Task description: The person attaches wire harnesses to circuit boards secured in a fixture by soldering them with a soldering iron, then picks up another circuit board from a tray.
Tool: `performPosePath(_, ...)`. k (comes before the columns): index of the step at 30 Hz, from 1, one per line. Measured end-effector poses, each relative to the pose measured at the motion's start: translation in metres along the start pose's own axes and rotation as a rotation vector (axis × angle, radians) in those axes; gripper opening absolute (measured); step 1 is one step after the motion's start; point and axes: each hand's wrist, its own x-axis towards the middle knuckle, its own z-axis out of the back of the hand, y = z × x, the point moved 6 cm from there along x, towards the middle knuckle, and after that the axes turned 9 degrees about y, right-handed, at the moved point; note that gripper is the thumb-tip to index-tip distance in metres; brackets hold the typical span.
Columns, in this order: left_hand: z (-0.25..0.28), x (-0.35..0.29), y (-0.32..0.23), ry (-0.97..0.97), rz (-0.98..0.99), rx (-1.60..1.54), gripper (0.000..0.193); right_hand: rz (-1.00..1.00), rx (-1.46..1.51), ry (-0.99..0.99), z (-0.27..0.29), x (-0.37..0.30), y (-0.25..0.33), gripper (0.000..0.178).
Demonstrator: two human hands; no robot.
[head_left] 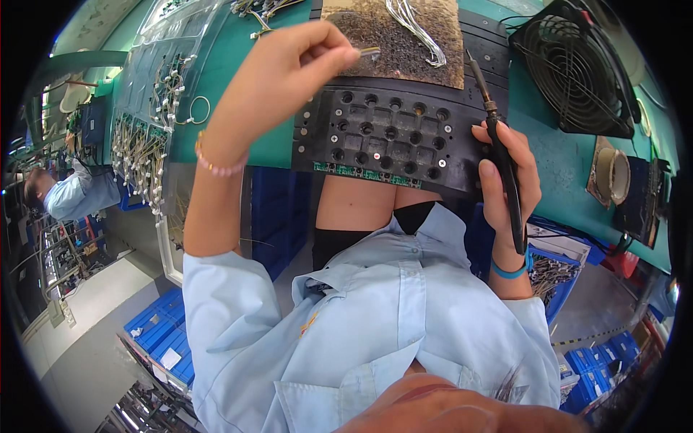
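Observation:
Between the thumb and fingertips of my left hand are the ends of a few thin wires, held over a scorched brown board. My right hand grips the black handle of a soldering iron, its tip pointing up and away from me. Between the hands lies a black fixture with rows of round holes and square recesses. Small green circuit boards line its near edge. A bundle of white wires rests on the brown board.
A black fan stands at the far right, with a solder spool nearer. Trays with wire harnesses lie at left on the green mat. Blue bins sit below. Another person is at far left.

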Motion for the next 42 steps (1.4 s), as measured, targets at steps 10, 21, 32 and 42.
performPosePath(10,-0.094,-0.085,-0.051,-0.075,0.012,-0.903,0.013,0.025,0.342,-0.025,-0.022,0.006,0.059,0.053)
performPosePath(21,-0.134,-0.12,-0.061,-0.208,-0.033,-1.017,0.01,-0.168,0.496,0.176,-0.067,-0.006,0.087,0.068)
performPosePath(32,-0.151,-0.134,-0.061,-0.295,-0.124,-1.044,0.009,-0.097,0.429,0.169,-0.076,-0.021,0.095,0.066)
performPosePath(42,-0.138,-0.13,-0.054,-0.433,-0.211,-1.228,0.014,-0.153,0.471,0.174,-0.079,-0.031,0.087,0.068)
